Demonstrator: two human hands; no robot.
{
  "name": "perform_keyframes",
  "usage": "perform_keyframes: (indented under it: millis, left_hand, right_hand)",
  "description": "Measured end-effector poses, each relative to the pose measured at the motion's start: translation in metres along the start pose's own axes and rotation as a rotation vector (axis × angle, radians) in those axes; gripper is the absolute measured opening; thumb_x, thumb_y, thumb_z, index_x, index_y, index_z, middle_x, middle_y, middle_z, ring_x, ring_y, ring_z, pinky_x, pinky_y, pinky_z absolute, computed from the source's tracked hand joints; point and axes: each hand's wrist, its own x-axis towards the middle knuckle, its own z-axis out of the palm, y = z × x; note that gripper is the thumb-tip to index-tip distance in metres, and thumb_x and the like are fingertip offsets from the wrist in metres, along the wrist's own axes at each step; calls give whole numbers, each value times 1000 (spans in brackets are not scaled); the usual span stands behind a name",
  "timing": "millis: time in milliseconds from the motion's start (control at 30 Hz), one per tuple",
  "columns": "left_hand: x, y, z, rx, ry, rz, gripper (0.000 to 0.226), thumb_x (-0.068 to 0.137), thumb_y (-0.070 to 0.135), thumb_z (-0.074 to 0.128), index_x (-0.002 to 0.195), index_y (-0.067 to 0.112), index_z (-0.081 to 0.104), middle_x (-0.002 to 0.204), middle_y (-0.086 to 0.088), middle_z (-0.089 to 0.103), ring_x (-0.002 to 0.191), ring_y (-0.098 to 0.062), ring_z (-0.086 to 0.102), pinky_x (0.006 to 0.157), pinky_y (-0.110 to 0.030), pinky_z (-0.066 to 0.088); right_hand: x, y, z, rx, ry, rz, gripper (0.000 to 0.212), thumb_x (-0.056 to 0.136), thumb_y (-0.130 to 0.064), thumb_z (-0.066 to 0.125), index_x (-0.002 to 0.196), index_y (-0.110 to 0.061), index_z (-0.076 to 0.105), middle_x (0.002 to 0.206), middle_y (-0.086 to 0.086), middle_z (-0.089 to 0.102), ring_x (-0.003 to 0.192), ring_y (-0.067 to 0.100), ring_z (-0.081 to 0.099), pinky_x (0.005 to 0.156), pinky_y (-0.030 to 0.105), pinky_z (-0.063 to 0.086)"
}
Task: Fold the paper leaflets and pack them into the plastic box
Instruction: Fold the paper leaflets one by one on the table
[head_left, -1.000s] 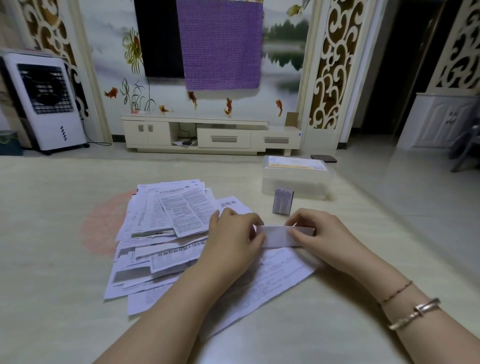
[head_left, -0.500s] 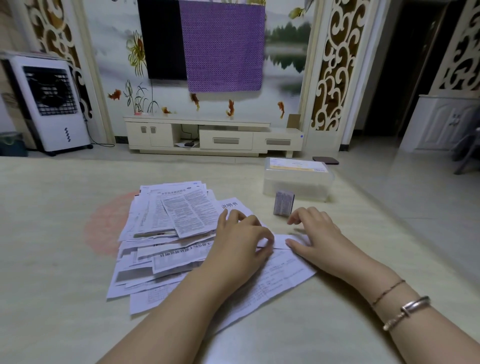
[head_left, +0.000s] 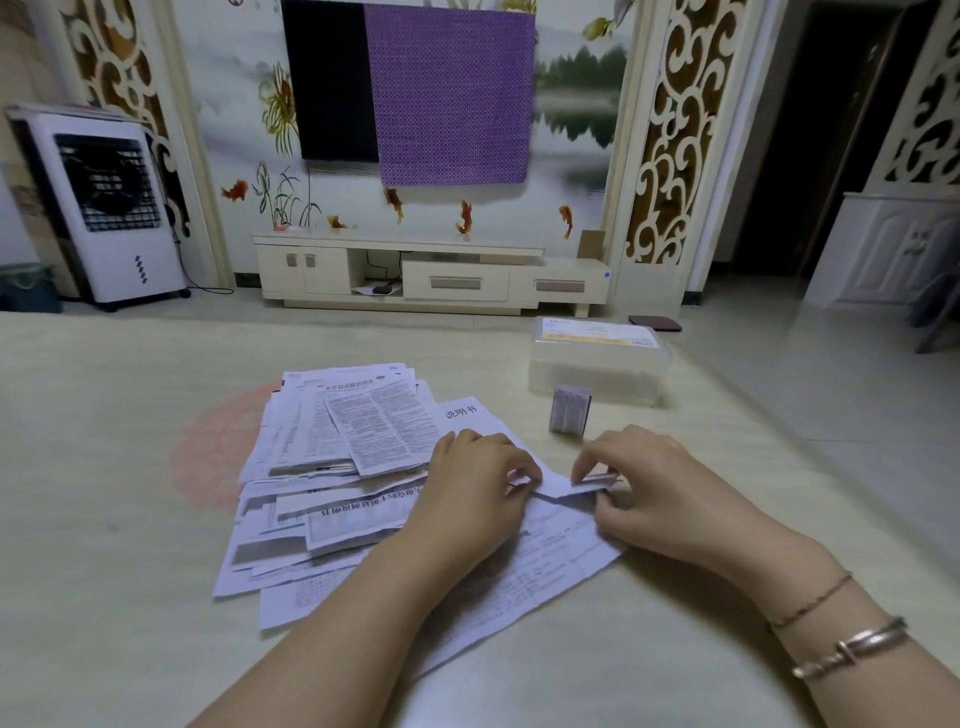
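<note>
A narrow folded leaflet strip (head_left: 563, 486) sits between my hands, just above the loose sheets. My left hand (head_left: 475, 491) pinches its left end, and my right hand (head_left: 644, 488) pinches its right end with thumb and fingers. A spread pile of printed paper leaflets (head_left: 343, 467) covers the table to the left and under my forearms. One small folded leaflet (head_left: 570, 410) stands upright in front of the clear plastic box (head_left: 597, 364), which sits closed with a lid at the far right of the table.
The pale table top (head_left: 104, 519) carries a faint pink round mark left of the pile. Beyond its far edge are a TV cabinet (head_left: 431, 275), a white air cooler (head_left: 104, 208) and open floor on the right.
My hands first held the strip up, then pressed it flat on the sheets. Now both hands pinch its ends again and it is bent in the middle.
</note>
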Motion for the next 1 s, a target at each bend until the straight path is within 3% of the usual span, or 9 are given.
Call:
perform_keyframes:
  millis: [100,200,333,400,467,567,767,1000]
  left_hand:
    - [-1,2,-1,-97,-18,-49,19,92,25,54,97,32,71,107,14,67,110,-10,50,110,-35,17]
    - [-1,5,-4,-172,-51,-81,22,88,18,54,90,30,72,99,16,68,104,-4,53,118,-43,7]
    - [0,6,-4,-232,-74,-99,18,83,17,58,83,31,68,81,21,64,82,6,52,114,-45,22]
    - [0,5,-2,-278,-52,-129,14,81,17,62,90,27,65,86,21,61,89,5,52,111,-45,30]
    - [-1,3,-2,-304,-25,-162,27,78,18,64,104,23,59,102,15,61,104,-6,55,108,-43,34]
    - [-2,3,-2,-317,-62,-192,41,80,18,63,119,23,50,109,11,62,108,-10,58,104,-39,38]
    - [-4,2,-2,-307,-44,-160,36,81,13,58,115,24,55,95,16,59,104,-12,58,101,-36,41]
    - [-5,2,-8,-227,82,-86,33,89,11,53,120,23,56,114,9,63,113,-15,50,99,-30,38]
  right_hand:
    - [2,-2,2,200,56,37,13,79,-18,60,85,-29,62,88,-17,60,84,6,50,75,21,41]
    - [6,-5,8,361,119,100,17,80,-18,64,90,-31,60,88,-13,63,74,9,52,69,20,43]
    - [13,-6,20,441,109,188,28,80,-20,67,102,-32,55,87,-11,60,72,9,52,73,23,46]
    - [16,-4,26,421,74,210,30,80,-24,68,106,-32,53,90,-11,59,74,8,53,74,24,46]
    - [17,-2,29,358,39,197,32,80,-28,68,107,-31,51,95,-12,57,80,3,50,74,22,43]
    - [16,2,28,298,45,121,30,80,-27,68,101,-34,49,103,-15,53,94,0,46,80,19,38]
    - [8,2,21,255,-82,24,28,81,-43,68,107,-40,60,107,-25,55,106,-6,46,86,9,35]
    - [9,3,21,316,1,86,23,80,-25,67,101,-35,68,104,-18,63,99,-3,55,79,9,40]
